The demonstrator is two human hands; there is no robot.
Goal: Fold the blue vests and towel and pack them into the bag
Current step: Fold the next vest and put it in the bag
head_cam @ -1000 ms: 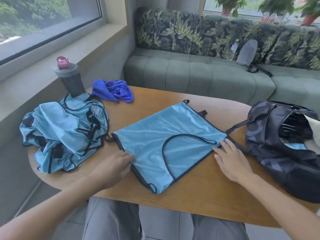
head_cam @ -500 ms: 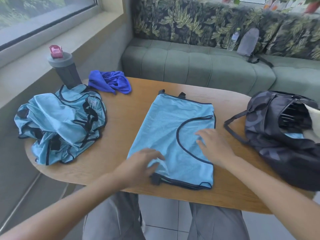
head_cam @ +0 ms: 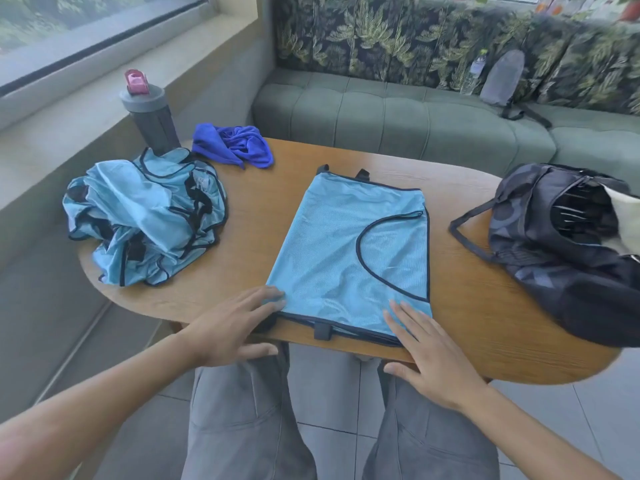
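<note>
Flat, released fingers of left hand (head_cam: pixel 231 325) and right hand (head_cam: pixel 427 355) on vest (head_cam: pixel 346 251) hem at table (head_cam: pixel 502 327) edge.

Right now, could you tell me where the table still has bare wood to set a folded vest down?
Bare wood runs between the crumpled vest pile and the flat vest, and past it towards the blue towel. A narrower strip lies between the flat vest and the dark bag, crossed by the bag strap. The near edge is crowded by the left hand and right hand.
</note>
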